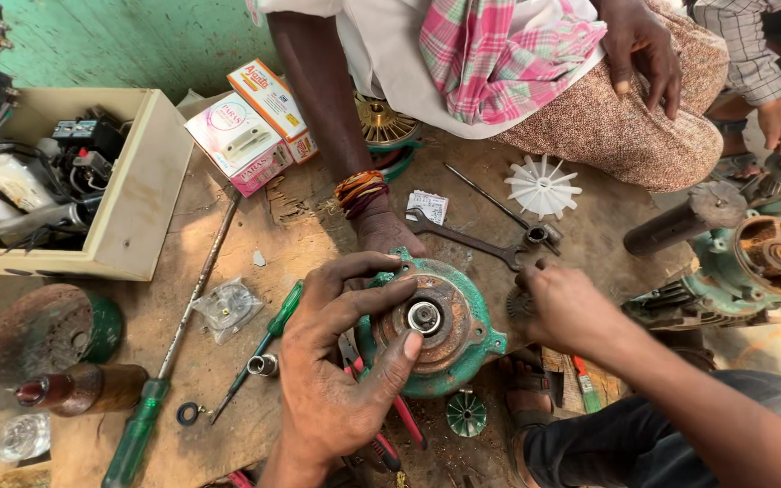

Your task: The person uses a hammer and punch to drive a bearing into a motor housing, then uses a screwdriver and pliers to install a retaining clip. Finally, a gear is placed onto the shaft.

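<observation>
— Fingers (363, 267) of my left hand (336, 361) are curled halfway round the rusty raised hub of the round green cast-metal motor end cover (476, 348). The thumb presses just beside the shiny steel bearing (424, 316) at its centre.

— And where does the cover sit?

— Flat on the worn wooden work board (309, 217), right in front of me and between my two hands. Another person's hand (386, 231), with bangles at the wrist, rests on its far rim.

— Your right hand?

— My right hand (567, 307) is loosely closed at the cover's right edge, against a small dark part. I cannot tell whether I grip that part or only lean on it.

— What step is this, would you say?

— I judge it to be work on the bearing in its seat: one hand steadies the hub while the thumb feels how the bearing lies.

— What would the following move ask for?

— A cover that does not rock, and pressure kept square on the bearing so it does not tilt. The long grey open-ended spanner (463, 237) lies just beyond the cover. The green-handled screwdriver (268, 339) lies near my left wrist, so both are close.
</observation>
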